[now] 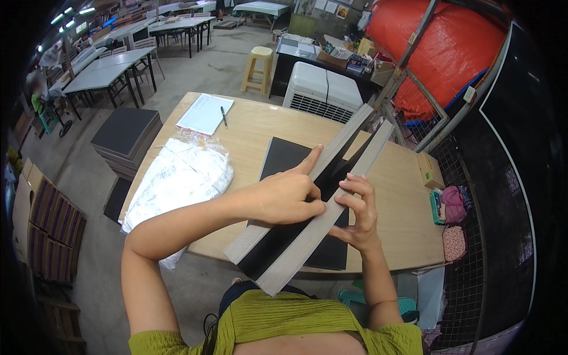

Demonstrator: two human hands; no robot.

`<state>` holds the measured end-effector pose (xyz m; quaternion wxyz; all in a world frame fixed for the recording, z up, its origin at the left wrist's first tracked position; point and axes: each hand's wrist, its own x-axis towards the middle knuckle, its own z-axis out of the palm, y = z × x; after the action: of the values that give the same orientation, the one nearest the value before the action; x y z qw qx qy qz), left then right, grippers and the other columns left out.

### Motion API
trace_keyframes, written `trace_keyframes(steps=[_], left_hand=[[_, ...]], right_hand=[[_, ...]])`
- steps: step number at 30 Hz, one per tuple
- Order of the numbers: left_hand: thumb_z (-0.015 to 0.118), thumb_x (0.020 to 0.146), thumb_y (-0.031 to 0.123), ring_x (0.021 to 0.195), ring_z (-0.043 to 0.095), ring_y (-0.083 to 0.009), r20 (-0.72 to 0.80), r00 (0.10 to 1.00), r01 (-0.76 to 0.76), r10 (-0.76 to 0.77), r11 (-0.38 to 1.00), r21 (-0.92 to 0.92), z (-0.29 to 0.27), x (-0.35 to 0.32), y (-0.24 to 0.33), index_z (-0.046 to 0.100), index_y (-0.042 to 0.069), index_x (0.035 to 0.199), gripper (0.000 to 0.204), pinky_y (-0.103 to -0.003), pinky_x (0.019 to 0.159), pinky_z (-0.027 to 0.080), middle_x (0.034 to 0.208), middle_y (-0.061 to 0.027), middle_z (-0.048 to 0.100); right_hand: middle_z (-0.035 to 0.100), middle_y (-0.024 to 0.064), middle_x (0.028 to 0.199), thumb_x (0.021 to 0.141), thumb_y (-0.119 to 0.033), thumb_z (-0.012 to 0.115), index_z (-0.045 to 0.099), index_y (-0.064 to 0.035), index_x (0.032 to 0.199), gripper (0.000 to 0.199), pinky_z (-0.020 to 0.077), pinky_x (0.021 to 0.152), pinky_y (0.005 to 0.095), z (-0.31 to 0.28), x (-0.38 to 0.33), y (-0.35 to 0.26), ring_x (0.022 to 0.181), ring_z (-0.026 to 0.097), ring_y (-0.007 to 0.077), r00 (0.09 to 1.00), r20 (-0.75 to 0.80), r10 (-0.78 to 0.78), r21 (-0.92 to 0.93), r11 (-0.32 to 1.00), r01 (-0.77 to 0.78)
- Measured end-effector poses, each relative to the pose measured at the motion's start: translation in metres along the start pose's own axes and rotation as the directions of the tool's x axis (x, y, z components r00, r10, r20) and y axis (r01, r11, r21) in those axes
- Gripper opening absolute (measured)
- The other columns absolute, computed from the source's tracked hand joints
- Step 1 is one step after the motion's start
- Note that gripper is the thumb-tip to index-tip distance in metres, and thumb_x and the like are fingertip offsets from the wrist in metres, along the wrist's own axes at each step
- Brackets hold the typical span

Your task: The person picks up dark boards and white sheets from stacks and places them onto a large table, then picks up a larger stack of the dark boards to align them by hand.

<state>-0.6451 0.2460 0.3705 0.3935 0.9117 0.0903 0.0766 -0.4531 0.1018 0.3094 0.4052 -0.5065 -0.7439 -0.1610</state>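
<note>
From the head view, my only one, I have the dark piece slanting across the near part of the worktop, over a flat black panel; I can't tell whether the two touch. A grey grained left strip and right strip border its dark middle. My right hand is clamped on the right strip, fingertips over its upper face and thumb lower down at its outer side. My left hand lies across the middle with its index finger stretched along the left strip and the others curled in toward the right strip; I cannot tell whether those curled fingers pinch anything. To handle this well, I'd let the right hand bear the weight and use the left index finger as a light guide, pressing along the strip rather than down on one spot, since a long piece like this could twist. I'd want the two strips even from end to end, and both ends watched, because the near one overhangs the worktop edge and could catch on clothing. I'd also turn it clear of the plastic bag, the paper and the pen.
</note>
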Motion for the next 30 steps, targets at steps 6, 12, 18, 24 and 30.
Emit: trace_keyframes(steps=[6,12,18,24,30], left_hand=[[0.063,0.089,0.032,0.124,0.051,-0.0485,0.005,0.998,-0.060,0.060,0.998,0.036,0.000,0.000,-0.004,0.075,0.000,0.098,0.036,-0.039,0.108,0.037,0.153,-0.0420,0.001],[0.062,0.089,0.030,0.127,0.048,-0.0479,0.015,0.994,-0.105,0.105,0.995,0.000,-0.002,0.001,-0.010,0.075,0.000,0.098,0.033,-0.039,0.109,0.036,0.152,-0.0432,-0.001],[0.061,0.090,0.029,0.130,0.045,-0.0486,0.032,0.994,-0.107,0.107,0.994,-0.006,-0.005,0.001,-0.010,0.074,0.001,0.099,0.032,-0.039,0.111,0.034,0.152,-0.0431,-0.002],[0.058,0.089,0.025,0.132,0.042,-0.0504,-0.052,0.994,-0.098,0.099,0.995,0.020,-0.002,0.000,-0.011,0.073,0.001,0.101,0.030,-0.039,0.111,0.033,0.152,-0.0432,-0.001],[0.058,0.089,0.028,0.124,0.050,-0.0503,-0.077,0.995,-0.059,0.060,0.998,0.028,0.002,-0.001,-0.007,0.074,0.002,0.101,0.032,-0.039,0.107,0.037,0.151,-0.0432,0.003]], right_hand=[[0.056,0.0130,0.121,0.048,-0.050,0.089,0.058,-0.0141,0.113,0.080,0.0381,0.103,0.0582,0.001,0.002,0.001,0.120,0.053,0.0385,1.000,-0.001,-0.025,0.008,1.000,0.025],[0.056,0.0132,0.121,0.049,-0.051,0.088,0.058,-0.0147,0.113,0.080,0.0379,0.103,0.0586,0.003,0.004,0.001,0.120,0.052,0.0385,1.000,-0.001,-0.026,0.010,1.000,0.026],[0.056,0.0133,0.122,0.050,-0.051,0.088,0.058,-0.0153,0.114,0.079,0.0378,0.103,0.0588,0.004,0.003,0.003,0.120,0.052,0.0387,1.000,0.000,-0.031,0.017,0.999,0.031],[0.056,0.0124,0.119,0.050,-0.051,0.088,0.058,-0.0149,0.114,0.079,0.0380,0.103,0.0592,0.006,0.004,0.003,0.118,0.053,0.0384,0.999,-0.017,-0.043,0.004,0.999,0.043],[0.057,0.0114,0.116,0.051,-0.052,0.088,0.056,-0.0139,0.112,0.078,0.0386,0.102,0.0587,0.008,0.002,0.003,0.116,0.054,0.0377,0.999,-0.033,-0.036,0.004,0.999,0.037]])
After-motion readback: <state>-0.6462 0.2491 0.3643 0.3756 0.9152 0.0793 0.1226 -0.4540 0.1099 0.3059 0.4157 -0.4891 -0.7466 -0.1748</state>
